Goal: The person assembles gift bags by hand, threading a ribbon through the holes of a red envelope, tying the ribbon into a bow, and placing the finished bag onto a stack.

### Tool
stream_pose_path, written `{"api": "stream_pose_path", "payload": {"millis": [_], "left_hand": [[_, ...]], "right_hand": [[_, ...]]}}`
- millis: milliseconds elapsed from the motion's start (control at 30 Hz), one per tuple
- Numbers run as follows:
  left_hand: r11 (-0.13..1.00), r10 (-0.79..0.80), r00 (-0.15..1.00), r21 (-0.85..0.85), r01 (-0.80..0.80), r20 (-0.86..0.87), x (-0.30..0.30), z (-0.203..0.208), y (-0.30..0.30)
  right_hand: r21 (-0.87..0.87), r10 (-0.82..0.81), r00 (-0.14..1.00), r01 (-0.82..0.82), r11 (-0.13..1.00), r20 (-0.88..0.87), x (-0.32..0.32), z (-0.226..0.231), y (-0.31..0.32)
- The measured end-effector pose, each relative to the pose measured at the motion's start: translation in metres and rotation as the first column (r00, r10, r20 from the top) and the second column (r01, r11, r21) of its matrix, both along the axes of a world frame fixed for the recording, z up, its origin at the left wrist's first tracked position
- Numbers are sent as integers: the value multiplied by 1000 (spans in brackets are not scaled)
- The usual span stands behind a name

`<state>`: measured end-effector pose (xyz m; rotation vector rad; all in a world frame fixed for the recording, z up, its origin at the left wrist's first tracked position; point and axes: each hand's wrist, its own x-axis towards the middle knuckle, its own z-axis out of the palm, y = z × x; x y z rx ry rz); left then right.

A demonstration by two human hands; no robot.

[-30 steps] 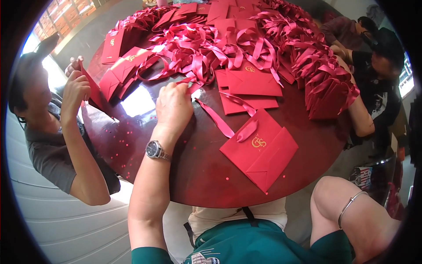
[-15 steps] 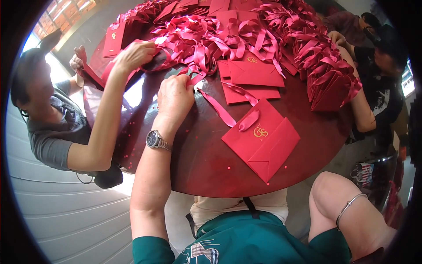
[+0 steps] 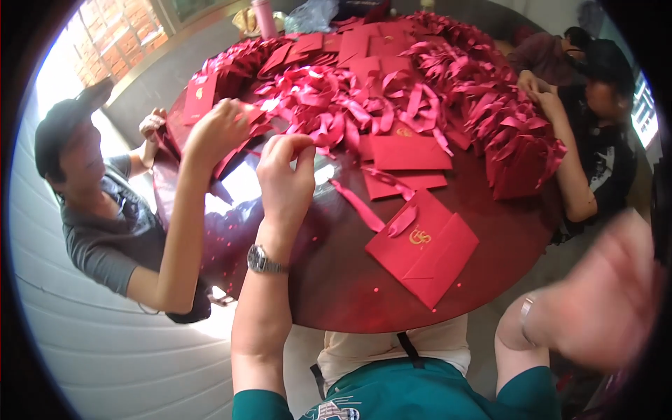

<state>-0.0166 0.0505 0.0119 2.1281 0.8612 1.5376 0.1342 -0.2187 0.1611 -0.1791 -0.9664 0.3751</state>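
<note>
My left hand (image 3: 285, 175), with a watch (image 3: 262, 259) on its wrist, is raised at the near edge of a heap of pink-red ribbons (image 3: 315, 101). Its thumb and fingers are drawn together; whether a ribbon is between them is hidden. My right hand (image 3: 609, 294) is lifted at the far right, off the table, and smeared by motion, so its fingers cannot be made out. A red paper gift bag (image 3: 427, 245) with a gold emblem and ribbon handles lies flat before me. Behind it, red bags (image 3: 413, 152) lie stacked.
A co-worker (image 3: 105, 203) at the left handles red bags with both hands. Another person (image 3: 602, 126) sits at the right by a dense row of ribboned bags (image 3: 518, 161). Small red specks dot the dark round table (image 3: 336, 280). A pink bottle (image 3: 264, 19) stands at the back.
My right hand has swung up into view at the right. My left hand has shifted slightly and its fingers now point up. The view has tilted, showing more of the far table.
</note>
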Motion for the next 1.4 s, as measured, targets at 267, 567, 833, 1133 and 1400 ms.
{"api": "stream_pose_path", "payload": {"millis": [267,567,833,1133,1400], "left_hand": [[758,-186,949,577,304,-255,20,11,-59],[933,-163,969,290,213,-185,34,-3,-67],[949,-310,760,-232,212,-571,45,-4,-89],[725,-499,820,-654,217,-282,46,-5,-63],[496,-603,719,-544,677,345,20,32,-47]], "right_hand": [[-883,549,716,210,421,432,38,-109,155],[-764,92,989,28,644,114,55,-109,144],[-255,-452,871,489,834,191,121,-44,63],[-639,-265,903,428,639,339,109,-92,23],[-813,30,964,205,545,263,89,-140,57]]}}
